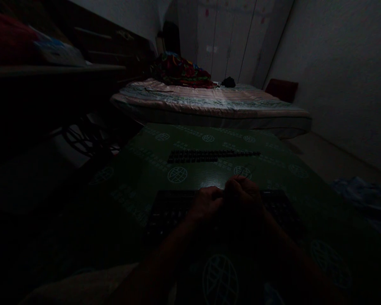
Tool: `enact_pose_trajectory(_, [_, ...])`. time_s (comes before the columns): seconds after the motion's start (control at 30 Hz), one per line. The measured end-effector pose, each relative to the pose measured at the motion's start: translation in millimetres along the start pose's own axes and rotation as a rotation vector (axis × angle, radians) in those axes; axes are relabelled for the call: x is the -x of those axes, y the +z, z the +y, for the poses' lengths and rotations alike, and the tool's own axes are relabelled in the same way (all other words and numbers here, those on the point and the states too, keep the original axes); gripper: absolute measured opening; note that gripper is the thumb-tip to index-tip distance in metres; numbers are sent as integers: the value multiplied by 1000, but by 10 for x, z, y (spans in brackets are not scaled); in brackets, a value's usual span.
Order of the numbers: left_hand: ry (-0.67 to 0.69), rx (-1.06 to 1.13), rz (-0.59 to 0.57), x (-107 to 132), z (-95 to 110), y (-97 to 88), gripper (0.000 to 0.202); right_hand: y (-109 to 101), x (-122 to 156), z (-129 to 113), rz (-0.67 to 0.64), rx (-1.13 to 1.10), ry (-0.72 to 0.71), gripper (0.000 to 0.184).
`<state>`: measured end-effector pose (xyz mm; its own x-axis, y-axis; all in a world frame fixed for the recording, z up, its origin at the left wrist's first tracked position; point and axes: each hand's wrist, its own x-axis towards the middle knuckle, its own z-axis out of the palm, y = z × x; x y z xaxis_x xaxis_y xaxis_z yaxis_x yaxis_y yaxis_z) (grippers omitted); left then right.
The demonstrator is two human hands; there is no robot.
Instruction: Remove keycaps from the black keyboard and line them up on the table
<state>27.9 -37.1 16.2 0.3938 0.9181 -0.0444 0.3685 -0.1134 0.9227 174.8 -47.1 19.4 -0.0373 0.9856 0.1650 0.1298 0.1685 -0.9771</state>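
Observation:
A black keyboard (171, 212) lies across the green tabletop, and both my hands are over its middle. My left hand (208, 202) is closed, its fingertips pinched near the right hand; what they hold is too dark to make out. Thin wires (249, 170) stick up from the fingers of my right hand (246, 195), which is closed around a thin wire tool. My hands nearly meet at the fingertips. Beyond them, loose black keycaps (193, 156) stand in rows on the tabletop.
The green table (139, 169) carries white globe prints. A bed (216, 103) with a bundled colourful blanket (184, 72) stands behind it. A dark shelf (98, 67) is on the left, with a spoked wheel (82, 137) below. Cloth (365, 197) lies at right. The room is very dim.

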Motion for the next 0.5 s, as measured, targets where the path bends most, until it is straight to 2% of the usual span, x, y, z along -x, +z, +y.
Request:
enact_pose_trajectory(0.1, [-50, 148, 40, -5, 48, -48, 21, -9, -2, -59, 50, 151, -107, 24])
enact_pose_trajectory(0.2, [-60, 217, 139, -7, 88, -128, 26, -18, -16, -82, 118, 311, -224, 22])
enact_pose_trajectory(0.3, [-99, 290, 180, -14, 105, -224, 23, -24, -33, -82, 16, 418, -290, 20])
enact_pose_trajectory(0.4, [-135, 390, 166, -20, 97, -292, 23, -6, -43, -92, -137, 462, -315, 21])
enact_pose_trajectory(0.5, [-158, 490, 145, -15, 82, -316, 22, 29, -61, -108, -215, 479, -319, 24])
